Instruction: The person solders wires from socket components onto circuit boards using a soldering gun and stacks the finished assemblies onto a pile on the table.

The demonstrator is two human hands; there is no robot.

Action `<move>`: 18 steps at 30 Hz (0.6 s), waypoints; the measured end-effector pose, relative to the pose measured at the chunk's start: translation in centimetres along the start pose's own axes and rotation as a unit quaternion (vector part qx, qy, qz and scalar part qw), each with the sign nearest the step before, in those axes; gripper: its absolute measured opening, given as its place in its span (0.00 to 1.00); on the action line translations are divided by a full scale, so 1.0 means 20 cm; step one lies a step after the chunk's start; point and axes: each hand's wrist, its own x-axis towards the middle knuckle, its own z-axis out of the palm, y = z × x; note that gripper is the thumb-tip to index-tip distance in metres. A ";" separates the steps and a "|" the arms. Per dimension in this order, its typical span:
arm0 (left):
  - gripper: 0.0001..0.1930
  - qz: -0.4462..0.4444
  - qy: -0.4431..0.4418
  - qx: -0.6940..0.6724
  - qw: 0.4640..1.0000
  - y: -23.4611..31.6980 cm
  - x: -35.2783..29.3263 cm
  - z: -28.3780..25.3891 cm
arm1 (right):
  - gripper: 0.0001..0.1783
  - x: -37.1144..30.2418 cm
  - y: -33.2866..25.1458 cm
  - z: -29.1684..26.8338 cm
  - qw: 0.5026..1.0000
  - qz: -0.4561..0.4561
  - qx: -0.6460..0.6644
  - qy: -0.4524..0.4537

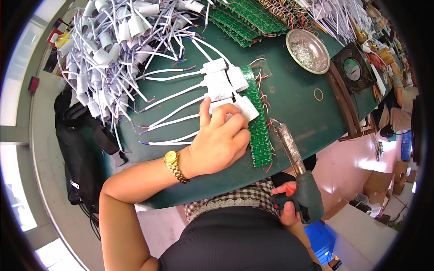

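Note:
My left hand [221, 140], with a gold watch at the wrist, rests over a row of white cylindrical lamp holders [215, 82]. Its fingers are bent and closed around one of them, which they partly cover. White cables [174, 113] with bare coloured ends run leftward from these holders. Beside the fingers, a long green circuit board strip [261, 144] lies under the right-hand holders, with short red and white wires along its edge. My right hand [289, 207] grips a dark soldering gun [309, 196] near the table's front edge. Its metal tip points up toward the board.
A big heap of white cabled lamp holders [113, 49] fills the left back. Stacked green circuit boards [244, 20] lie at the back. On the right are a round metal dish [308, 50], a rubber band [318, 94] and a black fan [354, 69]. A black bag [77, 149] hangs at left.

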 end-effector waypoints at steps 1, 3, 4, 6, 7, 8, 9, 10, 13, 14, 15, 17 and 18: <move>0.09 0.005 -0.004 -0.005 1.000 0.00 0.01 0.00 | 0.24 0.00 -0.01 0.01 0.999 0.007 0.032 0.030; 0.08 0.006 -0.025 0.008 1.000 0.00 0.03 -0.03 | 0.25 0.00 -0.02 0.01 1.000 0.024 -0.003 0.015; 0.09 0.001 -0.047 0.022 0.999 0.00 0.02 -0.05 | 0.28 0.00 -0.04 0.00 0.998 0.041 -0.036 -0.009; 0.09 0.011 -0.036 0.029 0.999 -0.01 0.02 -0.07 | 0.25 0.02 -0.04 -0.01 0.998 0.014 -0.045 -0.048; 0.09 0.018 -0.032 0.040 0.999 -0.01 0.02 -0.08 | 0.25 0.04 -0.05 -0.02 0.996 0.005 -0.059 -0.061; 0.09 0.025 -0.028 0.050 0.998 -0.01 0.02 -0.07 | 0.25 0.05 -0.07 -0.03 0.994 -0.002 -0.073 -0.076; 0.09 0.025 -0.030 0.049 0.998 -0.01 0.02 -0.08 | 0.26 0.04 -0.05 -0.04 0.992 -0.014 -0.084 -0.090; 0.09 0.022 -0.034 0.039 0.998 -0.02 0.02 -0.07 | 0.26 0.03 -0.07 -0.04 0.992 -0.008 -0.091 -0.085; 0.09 0.000 -0.067 -0.002 0.998 -0.02 0.03 -0.09 | 0.25 0.02 -0.11 -0.05 0.992 0.062 -0.059 -0.098; 0.09 0.000 -0.069 -0.005 0.998 -0.02 0.04 -0.09 | 0.25 0.02 -0.10 -0.07 0.991 0.065 -0.060 -0.097; 0.09 -0.003 -0.071 -0.011 0.997 -0.02 0.04 -0.09 | 0.25 0.01 -0.09 -0.09 0.988 0.039 -0.088 -0.118; 0.09 -0.010 -0.069 -0.021 0.997 -0.02 0.04 -0.08 | 0.25 0.00 -0.09 -0.10 0.983 0.015 -0.115 -0.141; 0.09 -0.014 -0.069 -0.022 0.997 -0.03 0.04 -0.07 | 0.24 0.00 -0.10 -0.10 0.981 0.035 -0.120 -0.147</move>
